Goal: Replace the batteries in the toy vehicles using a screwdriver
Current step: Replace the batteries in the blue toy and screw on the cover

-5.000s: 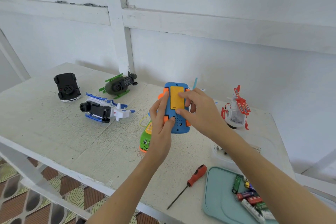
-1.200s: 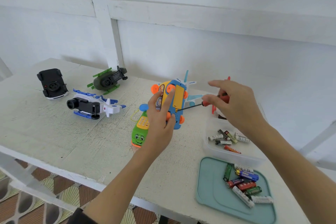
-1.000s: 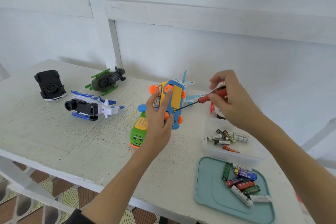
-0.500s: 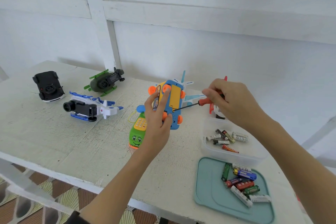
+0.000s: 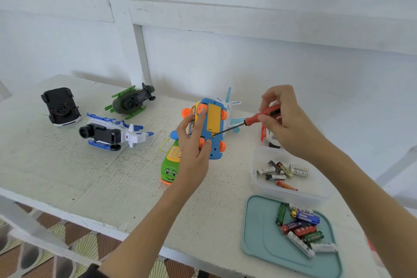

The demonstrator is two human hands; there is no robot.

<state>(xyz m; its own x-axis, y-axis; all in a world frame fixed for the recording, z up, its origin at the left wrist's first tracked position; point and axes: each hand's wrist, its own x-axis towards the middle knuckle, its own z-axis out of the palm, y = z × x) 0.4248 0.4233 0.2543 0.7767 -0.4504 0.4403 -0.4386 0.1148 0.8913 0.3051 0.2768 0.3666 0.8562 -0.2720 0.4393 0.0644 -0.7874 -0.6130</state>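
- White-painted plank walls stand behind a worn white wooden table (image 5: 67,171), whose near edge shows patterned floor tiles below.
- The left hand (image 5: 194,153) holds a blue plastic toy vehicle with orange wheels (image 5: 211,128) up off the table near its middle, underside toward the camera; its fingers (image 5: 202,113) curl round the toy's left side and the thumb lies on the lower part.
- A yellow battery cover (image 5: 214,117) sits in that underside.
- The right hand (image 5: 286,124) pinches the red handle of a thin-shafted screwdriver (image 5: 261,116); the dark tip meets the lower corner of the cover.
- A green toy phone with a face (image 5: 170,166) lies on the table just below the held toy.
- Toward the far left corner lie an upturned black toy car (image 5: 59,106), a dark green toy helicopter (image 5: 130,101) and a white and blue toy aircraft (image 5: 112,133).
- A clear plastic tub (image 5: 291,192) holding loose batteries sits by the right edge; nearer the front right corner a teal lid (image 5: 266,246) carries more batteries.
- A white and light blue toy plane (image 5: 232,110) shows behind the held toy.
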